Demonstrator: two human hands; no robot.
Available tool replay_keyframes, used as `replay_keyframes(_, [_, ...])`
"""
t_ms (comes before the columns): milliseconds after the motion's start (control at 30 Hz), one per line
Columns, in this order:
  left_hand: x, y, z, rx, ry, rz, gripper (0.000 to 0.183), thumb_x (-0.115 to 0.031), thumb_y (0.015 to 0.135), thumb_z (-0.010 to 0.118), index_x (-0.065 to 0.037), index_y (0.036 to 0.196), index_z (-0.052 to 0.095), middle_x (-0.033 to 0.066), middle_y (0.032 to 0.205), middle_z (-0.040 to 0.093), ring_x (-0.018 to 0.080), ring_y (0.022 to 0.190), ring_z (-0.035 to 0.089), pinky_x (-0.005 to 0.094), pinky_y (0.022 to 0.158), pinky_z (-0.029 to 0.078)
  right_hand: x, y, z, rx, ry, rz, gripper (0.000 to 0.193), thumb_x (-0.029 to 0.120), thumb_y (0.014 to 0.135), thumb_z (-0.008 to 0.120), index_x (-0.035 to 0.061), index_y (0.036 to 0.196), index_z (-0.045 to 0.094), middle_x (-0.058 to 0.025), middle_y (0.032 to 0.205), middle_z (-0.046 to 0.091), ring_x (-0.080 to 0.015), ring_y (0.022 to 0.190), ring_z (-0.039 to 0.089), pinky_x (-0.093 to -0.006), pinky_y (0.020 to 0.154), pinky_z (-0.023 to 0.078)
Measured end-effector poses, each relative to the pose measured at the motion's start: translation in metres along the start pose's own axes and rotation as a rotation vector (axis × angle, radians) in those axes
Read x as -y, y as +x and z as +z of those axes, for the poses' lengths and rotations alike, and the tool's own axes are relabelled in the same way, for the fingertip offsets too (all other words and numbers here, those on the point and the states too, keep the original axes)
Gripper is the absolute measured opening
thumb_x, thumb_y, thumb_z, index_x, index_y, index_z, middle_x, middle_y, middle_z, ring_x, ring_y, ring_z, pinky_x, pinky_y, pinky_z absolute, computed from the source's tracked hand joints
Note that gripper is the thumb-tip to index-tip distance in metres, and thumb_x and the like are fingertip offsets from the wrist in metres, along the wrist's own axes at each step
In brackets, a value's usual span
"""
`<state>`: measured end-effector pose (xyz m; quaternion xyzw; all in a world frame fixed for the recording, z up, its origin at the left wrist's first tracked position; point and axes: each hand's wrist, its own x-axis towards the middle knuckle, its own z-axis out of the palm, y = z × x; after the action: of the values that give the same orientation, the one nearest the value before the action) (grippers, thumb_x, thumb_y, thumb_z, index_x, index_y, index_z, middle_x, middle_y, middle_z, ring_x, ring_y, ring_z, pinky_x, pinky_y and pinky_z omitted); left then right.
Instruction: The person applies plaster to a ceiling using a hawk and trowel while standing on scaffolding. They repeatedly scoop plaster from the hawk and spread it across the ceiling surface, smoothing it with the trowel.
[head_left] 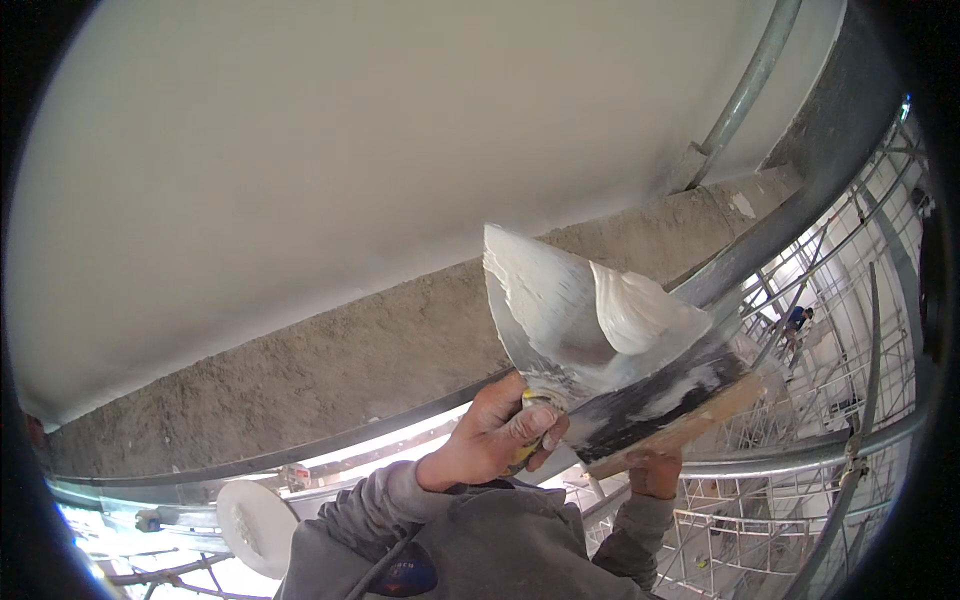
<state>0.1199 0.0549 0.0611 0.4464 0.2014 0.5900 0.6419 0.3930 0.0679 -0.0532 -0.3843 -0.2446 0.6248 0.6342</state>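
Observation:
My left hand (500, 435) is closed round the yellow-and-black handle of a wide putty knife (570, 320). White plaster coats its broad metal blade, with a thick mound near the far right part. Just below and to the right is a long wide plastering blade (655, 405) with a dark, plaster-smeared face and a wooden strip along its near edge. The putty knife overlaps it; whether they touch I cannot tell. My right hand (655, 475) grips this second tool from underneath, its fingers partly hidden behind the wood.
A smooth white wall (300, 170) rises ahead, with a rough grey ledge (380, 350) along its foot. A metal pole (750, 75) meets the ledge at right. Scaffolding (770, 525) spreads below, with a distant person (797, 320) at right. A round white object (255, 525) sits lower left.

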Motion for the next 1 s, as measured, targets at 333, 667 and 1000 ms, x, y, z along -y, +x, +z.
replay_keyframes(333, [-0.031,-0.074,-0.047,-0.521,0.277,0.259,0.035,-0.027,0.082,0.047,0.0,0.103,0.039,0.0096,0.058,0.05,0.0146,0.038,0.047,0.0243,0.032,0.039,0.066,0.029,0.055,0.036,0.18,-0.554,0.016,0.01,0.064,0.056,0.0056,0.078,0.051,-0.0035,0.07,0.054,-0.015,0.066,0.054,-0.0333,0.067,0.046])
replay_keyframes(667, [-0.087,-0.187,-0.09,-1.09,0.21,0.521,0.05,-0.03,0.082,0.044,0.0,0.116,0.022,0.0057,0.055,0.038,0.0127,0.03,0.038,0.0224,0.024,0.035,0.064,0.025,0.142,0.104,0.167,-0.672,0.014,0.007,0.068,0.054,0.0012,0.08,0.053,-0.0089,0.083,0.054,-0.0189,0.086,0.05,-0.0365,0.082,0.038])
replay_keyframes(1000, [-0.096,-0.218,-0.125,-1.107,0.207,0.482,0.047,-0.031,0.085,0.039,-0.003,0.118,0.021,0.0054,0.057,0.04,0.0116,0.031,0.039,0.0231,0.024,0.036,0.079,0.093,0.189,-0.515,-1.479,-1.432,0.021,0.01,0.069,0.06,-0.0006,0.086,0.054,-0.0064,0.086,0.051,-0.0194,0.081,0.051,-0.0311,0.076,0.04])
